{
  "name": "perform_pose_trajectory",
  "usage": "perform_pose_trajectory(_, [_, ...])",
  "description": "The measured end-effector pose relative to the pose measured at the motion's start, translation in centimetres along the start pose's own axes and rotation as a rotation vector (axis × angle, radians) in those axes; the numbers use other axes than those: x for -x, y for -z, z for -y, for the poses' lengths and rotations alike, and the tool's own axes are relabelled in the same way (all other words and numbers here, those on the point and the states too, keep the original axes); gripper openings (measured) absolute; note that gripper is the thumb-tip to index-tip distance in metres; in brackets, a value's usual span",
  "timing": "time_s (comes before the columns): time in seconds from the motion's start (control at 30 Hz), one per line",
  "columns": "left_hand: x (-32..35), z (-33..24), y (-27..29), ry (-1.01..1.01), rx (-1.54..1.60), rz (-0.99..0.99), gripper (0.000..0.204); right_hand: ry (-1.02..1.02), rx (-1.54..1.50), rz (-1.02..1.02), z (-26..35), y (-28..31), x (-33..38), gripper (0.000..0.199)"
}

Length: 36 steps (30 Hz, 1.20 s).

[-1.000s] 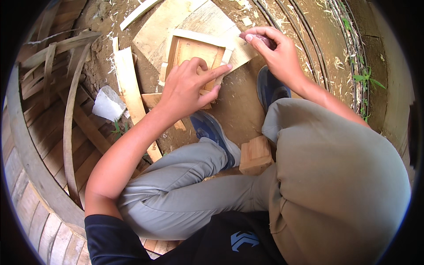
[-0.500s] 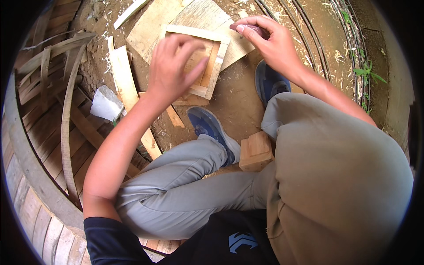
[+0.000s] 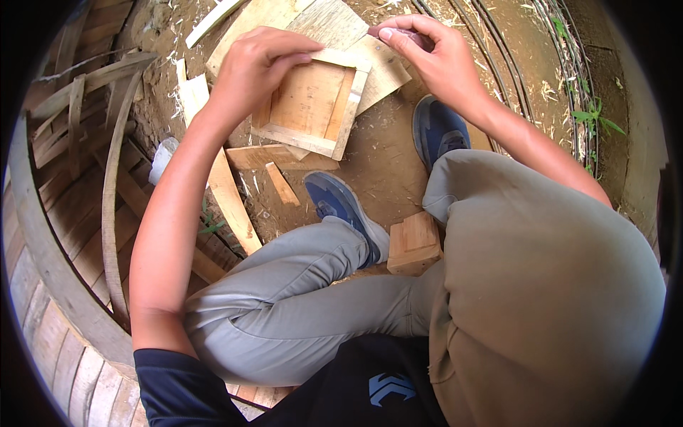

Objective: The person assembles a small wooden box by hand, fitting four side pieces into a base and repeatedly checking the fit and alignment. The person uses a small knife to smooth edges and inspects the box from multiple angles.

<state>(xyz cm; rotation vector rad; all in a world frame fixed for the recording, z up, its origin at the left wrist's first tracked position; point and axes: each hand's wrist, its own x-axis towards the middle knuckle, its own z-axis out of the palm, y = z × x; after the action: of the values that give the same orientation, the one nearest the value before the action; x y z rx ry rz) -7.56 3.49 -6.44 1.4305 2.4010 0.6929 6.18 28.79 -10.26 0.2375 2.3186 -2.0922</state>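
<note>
Far left: curved wooden slats (image 3: 107, 185) and bent hoops stacked along the rim of the view; a small white cup-like object (image 3: 163, 158) lies among them on the dirt.

Left of centre: loose flat wood strips (image 3: 224, 188) on the ground, one long and pale, a shorter one (image 3: 282, 183) beside the left shoe (image 3: 341, 206).

Centre, top: left hand (image 3: 249, 71), fingers curled over the near-left edge of a shallow square wooden frame (image 3: 313, 107), thumb on its upper rail. The frame rests on plywood sheets (image 3: 334, 28) laid on the earth. Compared with a second ago, the hand has shifted from lying flat across the frame's middle to its left corner, leaving the panel uncovered; judged, this frees the surface for work.

Centre, low: a small wooden block (image 3: 414, 245) just beside the left shoe.

Right of centre: right hand (image 3: 437, 60), fingers closed around a small dark object (image 3: 402, 34) of unclear kind, held at the frame's upper-right corner.

Right: right shoe (image 3: 437, 132), bent knee.
</note>
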Motion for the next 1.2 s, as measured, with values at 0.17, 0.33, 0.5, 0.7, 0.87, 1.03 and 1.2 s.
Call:
perform_pose_trajectory(0.17, [0.8, 1.5, 1.9, 0.058, -0.073, -0.029, 0.019, -0.015, 0.085, 0.008, 0.5, 0.6, -0.2, 0.026])
perform_pose_trajectory(0.33, [1.5, 2.4, 2.4, 0.071, -0.068, -0.034, 0.022, 0.006, 0.047, -0.014, 0.2, 0.6, -0.5, 0.026])
perform_pose_trajectory(0.5, [2.0, 2.0, 1.2, 0.22, -0.007, 0.038, 0.03, -0.006, 0.082, -0.008, 0.4, 0.6, -0.6, 0.027])
perform_pose_trajectory(0.7, [2.1, 2.0, 0.3, 0.332, -0.005, -0.005, 0.024, -0.013, 0.07, 0.003, 0.1, 0.6, -0.7, 0.027])
perform_pose_trajectory(0.87, [2.2, 1.7, 0.2, 0.362, 0.034, -0.051, 0.027, -0.005, 0.073, -0.004, 0.1, 0.6, -0.6, 0.027])
perform_pose_trajectory(1.03, [2.7, 2.1, 0.0, 0.191, -0.096, -0.012, 0.06, 0.009, 0.088, 0.001, 0.2, 0.7, -0.7, 0.027])
perform_pose_trajectory(1.2, [3.4, -0.9, -2.7, 0.344, -0.308, 0.016, 0.114, -0.003, 0.064, -0.008, 0.1, 0.6, -0.6, 0.028])
